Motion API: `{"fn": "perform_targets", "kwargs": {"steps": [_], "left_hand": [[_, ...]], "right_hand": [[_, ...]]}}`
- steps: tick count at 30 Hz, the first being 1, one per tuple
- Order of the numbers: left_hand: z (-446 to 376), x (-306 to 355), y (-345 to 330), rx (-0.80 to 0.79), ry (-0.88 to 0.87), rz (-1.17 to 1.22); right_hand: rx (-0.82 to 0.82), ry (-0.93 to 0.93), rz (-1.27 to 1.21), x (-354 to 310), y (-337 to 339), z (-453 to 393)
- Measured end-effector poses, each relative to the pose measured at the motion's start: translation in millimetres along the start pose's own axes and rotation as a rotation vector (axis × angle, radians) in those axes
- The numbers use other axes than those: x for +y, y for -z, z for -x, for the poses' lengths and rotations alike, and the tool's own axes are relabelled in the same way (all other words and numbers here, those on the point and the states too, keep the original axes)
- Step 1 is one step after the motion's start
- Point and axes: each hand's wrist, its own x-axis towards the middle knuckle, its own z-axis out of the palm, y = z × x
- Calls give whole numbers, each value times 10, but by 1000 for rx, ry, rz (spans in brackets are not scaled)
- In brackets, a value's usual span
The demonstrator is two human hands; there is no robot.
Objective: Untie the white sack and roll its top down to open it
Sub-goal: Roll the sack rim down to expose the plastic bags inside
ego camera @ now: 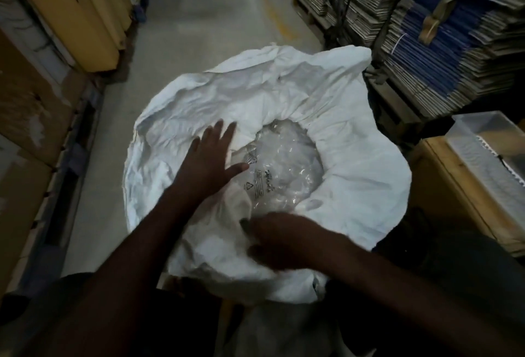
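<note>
The white sack [326, 95] stands on the floor in front of me with its mouth wide open and its top spread outward in crumpled folds. Inside lie clear plastic packets [281, 169], one with black printing. My left hand [211, 159] lies flat with fingers spread on the left inner fold, its thumb reaching toward the packets. My right hand [279, 238] is at the near rim, fingers curled into the sack's fabric there; motion blur hides the exact grip.
Yellow and brown cardboard boxes [79, 10] line the left side. Stacks of flattened cardboard and blue sheets [443, 44] fill the right. A wooden crate with a clear tray [488, 152] sits at the right. A grey floor aisle [204, 24] runs ahead.
</note>
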Motion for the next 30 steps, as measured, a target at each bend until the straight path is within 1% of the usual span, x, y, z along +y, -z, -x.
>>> {"fn": "perform_targets", "kwargs": {"steps": [2,3,4,6,7,9,10,12,13,14,15,16,18,20,22,23,26,28,30], "left_hand": [[-53,-132,-35,0,66,75],[-81,-195,-64,-21,99,96],[-104,-242,-96,-53,125,107],[-133,-268,-144,-106,148,109],[-148,-251,-147,-108,139,100],[-180,-188,-103,-69,102,70],[-190,-151,-64,-41,82,52],[-183,-80,-2,0,45,-13],[-160,-47,14,11,24,-55],[-129,-21,18,16,2,-97],[-94,-2,17,7,-14,-127],[-64,10,8,-18,-22,-142],[-30,9,-13,-84,-15,-153],[-40,-46,-7,-118,2,-158],[-86,-204,30,-123,24,-180],[-119,-330,57,-122,38,-195],[-249,-714,162,-166,114,-179],[-312,-790,197,-228,146,-158],[-362,-718,204,-245,132,-158]], "right_hand": [[-171,37,-41,-124,-88,82],[-229,42,-51,-164,-112,118],[-253,42,-56,-184,-105,143],[-227,35,-27,-160,-1,163],[-181,32,-9,-130,87,171],[9,-28,-19,3,257,176],[151,-67,-40,85,342,171],[454,-78,-56,332,467,75],[556,-81,-54,501,509,-10],[625,-95,-33,681,569,-98],[658,-136,-2,870,633,-188],[642,-213,23,1046,676,-267],[506,-373,65,1385,686,-369],[360,-443,87,1672,633,-392],[287,-490,106,1898,601,-368],[288,-523,113,1998,617,-348],[373,-630,114,2234,680,-283],[363,-610,97,2283,719,-284],[349,-557,72,2181,783,-293]]}}
